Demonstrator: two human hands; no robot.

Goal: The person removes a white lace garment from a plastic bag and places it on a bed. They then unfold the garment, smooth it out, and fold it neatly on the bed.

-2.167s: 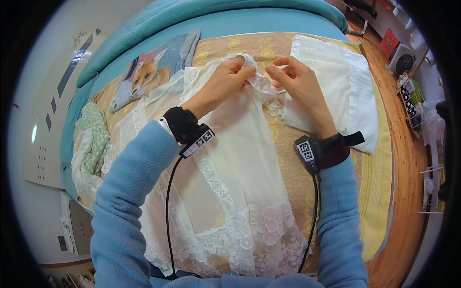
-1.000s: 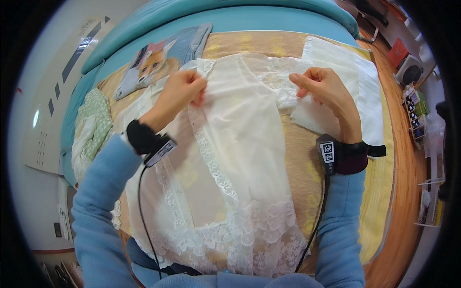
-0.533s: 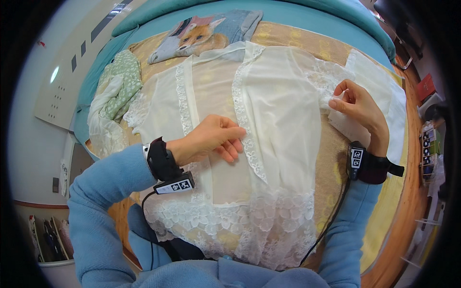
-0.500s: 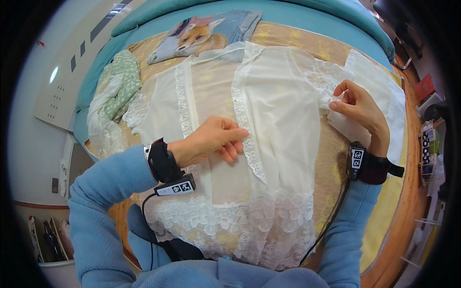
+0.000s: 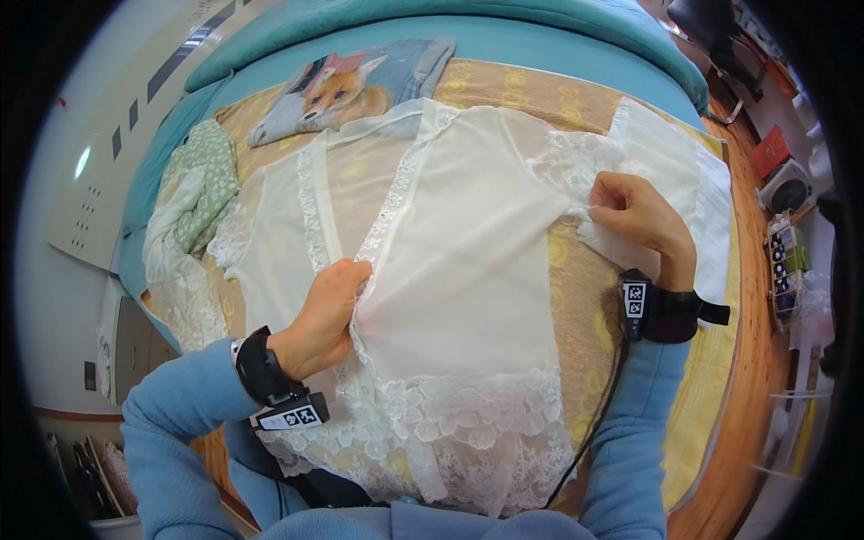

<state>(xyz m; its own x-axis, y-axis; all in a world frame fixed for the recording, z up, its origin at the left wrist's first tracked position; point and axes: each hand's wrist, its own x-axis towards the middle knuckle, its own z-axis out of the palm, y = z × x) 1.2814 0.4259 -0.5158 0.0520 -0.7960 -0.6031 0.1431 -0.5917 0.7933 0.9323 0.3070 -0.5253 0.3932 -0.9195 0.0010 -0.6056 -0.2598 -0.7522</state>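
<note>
Both forearms are covered by light blue knit sleeves (image 5: 171, 423), bunched at the cuffs. A black wristband (image 5: 261, 367) is worn behind the left hand (image 5: 326, 310), with a small white square-patterned marker tag (image 5: 292, 416) fixed beside it. A similar black band (image 5: 668, 310) with a marker tag (image 5: 635, 301) is strapped behind the right hand (image 5: 634, 216). A thin black cable (image 5: 598, 405) is run from the right band along the sleeve.

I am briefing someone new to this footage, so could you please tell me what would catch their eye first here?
A sheer white lace-trimmed garment lies spread across the middle of the bed. The left hand rests on its lace front edge, and the right hand pinches the lace sleeve at the right. Behind it, near the far edge, lies a fox-print cloth, and a green patterned cloth is bunched at the left.
</note>
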